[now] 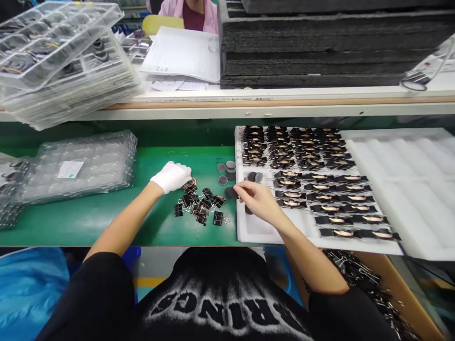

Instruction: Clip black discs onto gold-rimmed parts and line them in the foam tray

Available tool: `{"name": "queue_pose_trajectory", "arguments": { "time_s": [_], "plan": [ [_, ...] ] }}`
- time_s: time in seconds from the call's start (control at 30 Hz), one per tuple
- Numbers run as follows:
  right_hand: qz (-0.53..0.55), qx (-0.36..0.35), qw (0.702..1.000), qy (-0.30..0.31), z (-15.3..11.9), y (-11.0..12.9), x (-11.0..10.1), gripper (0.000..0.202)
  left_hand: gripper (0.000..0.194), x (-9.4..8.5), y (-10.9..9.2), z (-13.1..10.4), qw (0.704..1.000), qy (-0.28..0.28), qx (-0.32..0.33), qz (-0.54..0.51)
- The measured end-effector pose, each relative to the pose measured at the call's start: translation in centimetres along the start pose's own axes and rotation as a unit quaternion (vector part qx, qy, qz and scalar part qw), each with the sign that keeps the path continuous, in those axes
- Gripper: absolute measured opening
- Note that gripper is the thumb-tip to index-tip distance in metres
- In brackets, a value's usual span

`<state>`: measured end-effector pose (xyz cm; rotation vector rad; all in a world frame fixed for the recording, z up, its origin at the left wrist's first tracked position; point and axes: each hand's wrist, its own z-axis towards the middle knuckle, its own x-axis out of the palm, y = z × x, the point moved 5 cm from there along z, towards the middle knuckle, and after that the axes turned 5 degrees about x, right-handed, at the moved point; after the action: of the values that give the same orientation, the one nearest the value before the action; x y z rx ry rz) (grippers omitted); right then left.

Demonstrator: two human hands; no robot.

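My left hand (172, 177), in a white glove, is closed at the upper left of a pile of black binder clips (203, 204). At its fingertips shows a small dark piece with a tan curved edge, partly hidden by the glove. My bare right hand (259, 200) pinches a thin black disc (231, 192) between thumb and fingers, over the left edge of a white foam tray (261, 232). Several grey round discs (222, 180) lie on the green table just beyond it. More discs (253, 177) rest in the tray beside the hand.
Rows of clipped black pieces (305, 151) fill much of the tray; a second white foam tray (408, 180) adjoins it. Clear plastic trays (85, 161) are stacked at left. Overhead, a shelf (199, 108) carries black foam sheets (320, 52). A box of clips (377, 289) stands below right.
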<state>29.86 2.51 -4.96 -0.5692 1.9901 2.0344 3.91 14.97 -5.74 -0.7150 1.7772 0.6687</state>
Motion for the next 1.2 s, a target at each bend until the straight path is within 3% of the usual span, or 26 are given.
{"name": "queue_pose_trajectory", "arguments": {
  "time_s": [0.17,0.4,0.63,0.73,0.87,1.03,1.13,1.2],
  "plan": [
    [0.177,0.054,0.981,0.057,1.3,0.1,0.0,0.048,0.039,-0.1,0.0,0.6,0.999,-0.033,0.016,0.01],
    [0.356,0.153,0.916,0.103,2.9,-1.1,1.7,0.047,0.034,0.3,0.1,1.4,0.999,-0.017,0.029,-0.037],
    [0.334,0.122,0.933,0.054,3.3,-1.4,2.0,0.043,0.048,-2.8,-1.9,0.8,0.992,-0.116,-0.032,0.038],
    [0.275,0.052,0.96,-0.014,3.4,-0.7,1.9,0.037,0.043,-4.1,-4.1,0.6,0.984,-0.178,0.002,0.031],
    [0.233,-0.007,0.968,-0.093,3.4,-0.5,1.5,0.033,0.029,-5.1,-7.2,1.0,0.959,-0.256,0.089,-0.086],
    [0.339,0.036,0.938,-0.067,3.7,-2.1,1.8,0.047,0.02,-5.8,-8.9,1.8,0.91,-0.299,0.121,-0.26],
    [0.361,0.051,0.927,-0.084,3.9,-2.9,1.7,0.05,0.029,-5.9,-9.2,1.6,0.867,-0.292,0.089,-0.393],
    [0.374,0.046,0.919,-0.115,4.0,-3.1,1.5,0.05,0.036,-5.4,-9.8,1.6,0.857,-0.237,0.064,-0.453]
  ]
}}
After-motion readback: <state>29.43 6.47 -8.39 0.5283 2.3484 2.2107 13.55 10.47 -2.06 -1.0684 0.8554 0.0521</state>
